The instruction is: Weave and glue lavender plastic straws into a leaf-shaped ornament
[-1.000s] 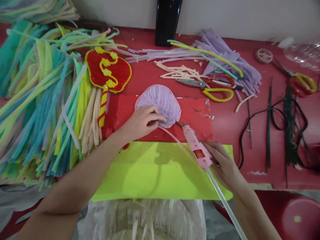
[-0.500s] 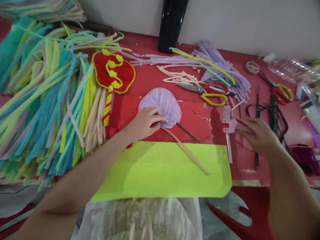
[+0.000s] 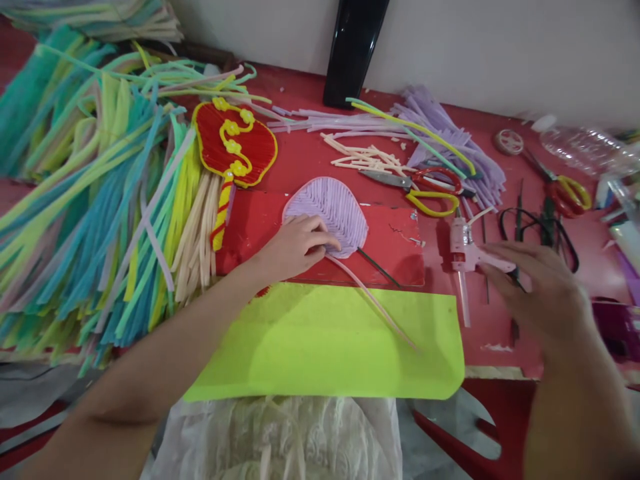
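My left hand (image 3: 304,245) rests on the lower left of a lilac fan-shaped panel (image 3: 327,203) made of rows of pipe cleaners with a pale pink border. Its thumb and fingertips pinch a pale pink pipe cleaner (image 3: 367,291) at the panel's bottom edge; the free end trails over the green sheet. A dark green stem (image 3: 379,267) sticks out at the panel's lower right. On the right, my right hand (image 3: 540,287) has its fingers stretched apart about the handle of a pink glue gun (image 3: 463,243), which lies on the table with a clear glue stick in it.
Piles of coloured pipe cleaners (image 3: 100,213) cover the left. A red-and-yellow fan (image 3: 240,147) lies beside them. Behind the panel are scissors (image 3: 433,193), cream pieces (image 3: 365,157) and lilac pipe cleaners (image 3: 450,143). A green sheet (image 3: 325,347) covers the front edge.
My right hand has shifted right and slightly back toward me along the glue gun's handle, its grip loosened. The left hand stays put on the panel. The whole view has drifted a little.
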A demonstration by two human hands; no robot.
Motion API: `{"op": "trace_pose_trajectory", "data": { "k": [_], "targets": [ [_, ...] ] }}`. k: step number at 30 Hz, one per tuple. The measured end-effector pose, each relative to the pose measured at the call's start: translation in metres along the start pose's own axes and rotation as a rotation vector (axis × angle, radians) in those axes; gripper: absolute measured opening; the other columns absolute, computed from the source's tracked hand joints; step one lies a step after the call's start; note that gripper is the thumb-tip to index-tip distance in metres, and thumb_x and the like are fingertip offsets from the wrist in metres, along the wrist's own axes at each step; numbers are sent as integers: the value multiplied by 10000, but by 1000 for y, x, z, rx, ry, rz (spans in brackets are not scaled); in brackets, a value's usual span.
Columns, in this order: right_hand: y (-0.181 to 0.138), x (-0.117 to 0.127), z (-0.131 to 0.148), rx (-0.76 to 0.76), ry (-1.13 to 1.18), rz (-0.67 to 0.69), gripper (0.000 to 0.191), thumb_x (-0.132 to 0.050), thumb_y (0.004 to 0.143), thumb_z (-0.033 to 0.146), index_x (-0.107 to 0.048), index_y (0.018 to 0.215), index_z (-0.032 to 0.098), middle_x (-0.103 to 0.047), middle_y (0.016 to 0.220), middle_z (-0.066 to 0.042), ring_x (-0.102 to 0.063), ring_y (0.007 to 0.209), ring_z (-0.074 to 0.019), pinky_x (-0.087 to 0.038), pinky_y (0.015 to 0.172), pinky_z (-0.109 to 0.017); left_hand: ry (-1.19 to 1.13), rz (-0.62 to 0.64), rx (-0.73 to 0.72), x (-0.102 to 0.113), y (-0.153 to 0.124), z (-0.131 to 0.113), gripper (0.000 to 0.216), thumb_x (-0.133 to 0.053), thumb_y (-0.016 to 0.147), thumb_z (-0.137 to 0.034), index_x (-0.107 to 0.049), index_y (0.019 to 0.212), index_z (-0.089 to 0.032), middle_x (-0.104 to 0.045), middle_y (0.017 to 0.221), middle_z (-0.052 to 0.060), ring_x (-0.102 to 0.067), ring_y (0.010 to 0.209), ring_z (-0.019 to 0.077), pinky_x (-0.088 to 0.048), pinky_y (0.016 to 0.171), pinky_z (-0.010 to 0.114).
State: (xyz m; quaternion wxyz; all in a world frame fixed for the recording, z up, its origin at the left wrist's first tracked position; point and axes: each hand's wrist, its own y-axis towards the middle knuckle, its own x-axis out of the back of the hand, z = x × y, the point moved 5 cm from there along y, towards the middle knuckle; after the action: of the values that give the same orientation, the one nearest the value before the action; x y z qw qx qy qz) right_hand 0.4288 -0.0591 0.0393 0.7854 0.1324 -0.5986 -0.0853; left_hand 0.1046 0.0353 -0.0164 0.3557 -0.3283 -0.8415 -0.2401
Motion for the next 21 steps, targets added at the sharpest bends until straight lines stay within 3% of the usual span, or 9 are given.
{"op": "trace_pose_trajectory", "data": {
  "k": [1, 4, 7, 12, 21],
  "targets": [
    [-4, -7, 25, 4, 53, 110, 221, -509, 899, 398, -637, 1035, 281, -653, 1034, -102, -624, 993, -283, -490, 914, -490, -2, -2, 2, 0, 0, 0, 283, -462, 863, -126, -681, 1000, -244, -575, 945, 34, -520, 933, 175, -385, 871, 348],
    [-18, -27, 91, 119, 164, 197, 137, -546, 892, 343, -626, 937, 241, -666, 914, -66, -646, 877, -227, -523, 818, -408, -2, -5, 3, 0, 0, 0, 278, -467, 864, -133, -680, 999, -251, -577, 936, 29, -523, 932, 172, -385, 868, 341],
    [-30, -53, 123, 191, 155, 246, 151, -548, 894, 338, -621, 958, 222, -670, 913, -68, -647, 855, -219, -521, 779, -386, 17, -1, -5, 1, 0, -2, 228, -499, 878, -192, -676, 1008, -248, -573, 944, 35, -524, 940, 176, -386, 877, 346],
    [-35, -72, 130, 248, 149, 261, 130, -534, 900, 271, -627, 942, 192, -682, 907, -80, -645, 845, -226, -506, 759, -384, 62, 58, -8, 1, -1, -3, 228, -615, 831, -320, -662, 1045, -253, -552, 996, 46, -516, 978, 205, -384, 907, 385],
    [-29, -61, 127, 202, 134, 206, 119, -514, 901, 201, -632, 903, 193, -686, 846, -52, -636, 763, -187, -476, 720, -338, 124, 52, -26, -1, -1, -3, 230, -598, 828, -263, -655, 1050, -254, -564, 992, 41, -514, 952, 195, -375, 884, 370]
  ]
}}
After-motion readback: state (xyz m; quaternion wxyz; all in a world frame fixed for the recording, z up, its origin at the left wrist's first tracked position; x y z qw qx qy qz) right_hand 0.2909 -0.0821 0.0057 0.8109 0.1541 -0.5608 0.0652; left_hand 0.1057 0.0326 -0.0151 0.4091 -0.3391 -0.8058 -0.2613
